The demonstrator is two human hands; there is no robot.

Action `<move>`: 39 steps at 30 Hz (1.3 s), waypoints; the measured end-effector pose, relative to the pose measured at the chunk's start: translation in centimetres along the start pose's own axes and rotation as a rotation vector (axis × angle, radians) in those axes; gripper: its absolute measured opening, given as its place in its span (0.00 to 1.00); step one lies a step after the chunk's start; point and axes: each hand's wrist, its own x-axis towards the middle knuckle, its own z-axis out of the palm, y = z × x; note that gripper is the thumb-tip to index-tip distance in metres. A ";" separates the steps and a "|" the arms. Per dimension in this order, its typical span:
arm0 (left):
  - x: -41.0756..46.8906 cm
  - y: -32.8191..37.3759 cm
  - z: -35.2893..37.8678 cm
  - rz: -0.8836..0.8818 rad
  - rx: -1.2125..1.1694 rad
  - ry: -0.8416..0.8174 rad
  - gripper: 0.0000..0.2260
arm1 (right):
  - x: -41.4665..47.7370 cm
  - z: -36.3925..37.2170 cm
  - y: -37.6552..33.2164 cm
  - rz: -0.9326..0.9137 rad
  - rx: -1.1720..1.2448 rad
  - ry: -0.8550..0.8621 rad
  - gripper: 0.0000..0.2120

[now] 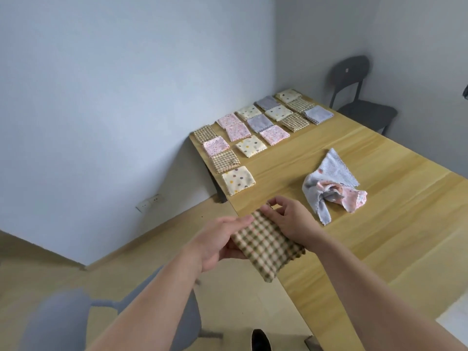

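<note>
Just over the near left edge of the counter [379, 224], a folded checked cloth [266, 247] is held up between both hands, partly above the wood and partly above the floor; it is tilted, its near corner hanging lowest. The left hand [220, 239] is closed on the cloth's left side; the thumb is laid flat along the top of the fabric and the fingers are tucked beneath it, mostly hidden. The right hand [291, 221] is curled over the far right side; the far corner is pinched between its bent fingertips and thumb, and the palm is rested on the cloth's upper face. Both hands are thus clamped on the same cloth, close together but not touching.

Just beyond the right hand, a heap of crumpled cloths [331, 191], grey and pink, is left on the counter, apart from the held one. Folded squares [253, 127] are laid out in rows at the far left end; a dark chair [354, 97] is seen behind that end.
</note>
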 end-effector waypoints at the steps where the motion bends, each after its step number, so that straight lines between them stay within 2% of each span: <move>1: 0.9 1.0 -0.8 -0.019 0.037 -0.032 0.16 | 1.0 0.0 -0.7 -0.008 -0.012 -0.015 0.12; 4: 4.3 3.8 -2.9 -0.022 0.165 -0.080 0.14 | 4.1 -0.4 -2.6 0.016 0.003 -0.021 0.13; 6: 6.9 5.2 -4.1 -0.007 0.193 -0.061 0.10 | 5.9 -0.8 -2.8 0.128 0.135 0.026 0.16; 9: 10.8 7.5 -4.8 0.023 0.184 -0.049 0.08 | 8.6 -1.4 -1.5 0.424 0.654 0.064 0.28; 11: 13.8 9.0 -4.9 0.049 0.188 -0.042 0.07 | 10.3 -1.8 -0.6 0.536 0.993 0.053 0.31; 13: 18.1 10.7 -4.9 0.077 0.207 -0.056 0.08 | 12.5 -2.1 0.2 0.570 1.145 0.062 0.29; 16: 24.9 12.7 -4.9 0.113 0.241 -0.084 0.09 | 16.6 -2.6 1.1 0.578 1.216 0.127 0.22; 21: 36.6 14.7 -5.9 0.104 0.414 -0.115 0.05 | 26.2 -3.4 3.3 0.722 1.176 0.402 0.13; 23: 41.5 15.6 -6.9 0.081 0.496 -0.153 0.03 | 30.4 -3.2 4.4 0.779 1.118 0.525 0.15; 26: 46.5 16.3 -8.2 0.088 0.615 -0.186 0.11 | 34.6 -2.2 6.0 0.843 0.963 0.638 0.16; 28: 49.9 16.5 -9.0 0.115 0.786 -0.222 0.14 | 37.2 -1.5 7.5 0.902 0.868 0.664 0.15; 32: 55.2 15.5 -9.8 0.191 1.105 -0.332 0.09 | 40.6 0.0 9.7 1.002 0.737 0.674 0.15; 39: 59.3 14.0 -10.0 0.277 1.308 -0.393 0.09 | 43.7 1.3 10.9 1.059 0.556 0.750 0.17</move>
